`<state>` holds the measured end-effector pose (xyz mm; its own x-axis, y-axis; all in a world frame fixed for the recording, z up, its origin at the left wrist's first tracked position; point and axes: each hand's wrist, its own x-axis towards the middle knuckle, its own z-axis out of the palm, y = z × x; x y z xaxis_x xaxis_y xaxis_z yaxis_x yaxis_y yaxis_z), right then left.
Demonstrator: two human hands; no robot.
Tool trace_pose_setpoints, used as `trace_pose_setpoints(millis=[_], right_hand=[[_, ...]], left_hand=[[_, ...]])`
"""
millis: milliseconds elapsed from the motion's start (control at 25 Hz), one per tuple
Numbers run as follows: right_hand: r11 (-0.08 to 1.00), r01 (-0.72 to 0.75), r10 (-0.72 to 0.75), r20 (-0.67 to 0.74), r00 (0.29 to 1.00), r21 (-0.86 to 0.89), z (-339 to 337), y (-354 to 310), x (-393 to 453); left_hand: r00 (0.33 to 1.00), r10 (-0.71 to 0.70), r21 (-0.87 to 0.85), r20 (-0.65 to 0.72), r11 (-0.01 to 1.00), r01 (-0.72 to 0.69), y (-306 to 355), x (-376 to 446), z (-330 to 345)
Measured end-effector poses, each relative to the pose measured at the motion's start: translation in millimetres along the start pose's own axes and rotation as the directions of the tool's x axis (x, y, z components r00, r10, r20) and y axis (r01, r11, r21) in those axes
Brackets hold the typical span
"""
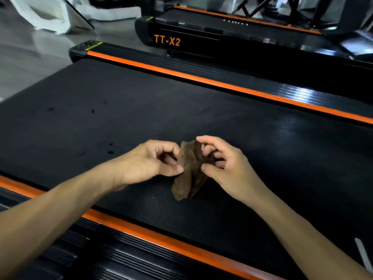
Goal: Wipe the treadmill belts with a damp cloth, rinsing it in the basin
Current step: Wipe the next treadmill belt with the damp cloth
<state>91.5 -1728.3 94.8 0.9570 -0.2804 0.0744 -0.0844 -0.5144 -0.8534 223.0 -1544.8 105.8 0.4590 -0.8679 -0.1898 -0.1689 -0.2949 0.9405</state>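
1. my left hand (149, 160) and right hand (224, 164) both pinch the brown cloth (188, 172) between them.
2. the cloth sits bunched on the black belt (101, 102), long axis running near-to-far, tilted slightly right.

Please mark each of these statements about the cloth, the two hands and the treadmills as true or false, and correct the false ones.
1. Both hands hold the brown cloth. True: the left hand and the right hand pinch it from either side.
2. The cloth lies spread flat on the belt. False: it is bunched up between the fingers.
3. A second treadmill behind is marked TT-X2. True.
4. The side rails have a blue stripe. False: the stripe is orange.
5. The basin stands on the belt. False: no basin is in view.
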Motion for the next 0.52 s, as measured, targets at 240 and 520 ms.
trace_pose_setpoints(millis=[240, 520], right_hand=[[0.921, -0.020, -0.050, -0.169, 0.984, -0.389, -20, 7, 4], [0.970, -0.161, 0.047, 0.505, 0.862, 0.184, -54, -9, -8]], left_hand=[[0.986, 0.057, -0.323, -0.157, 0.940, -0.106, 14, 6, 5], [0.982, 0.040, -0.166, -0.184, 0.983, -0.072, 19, 10, -8]])
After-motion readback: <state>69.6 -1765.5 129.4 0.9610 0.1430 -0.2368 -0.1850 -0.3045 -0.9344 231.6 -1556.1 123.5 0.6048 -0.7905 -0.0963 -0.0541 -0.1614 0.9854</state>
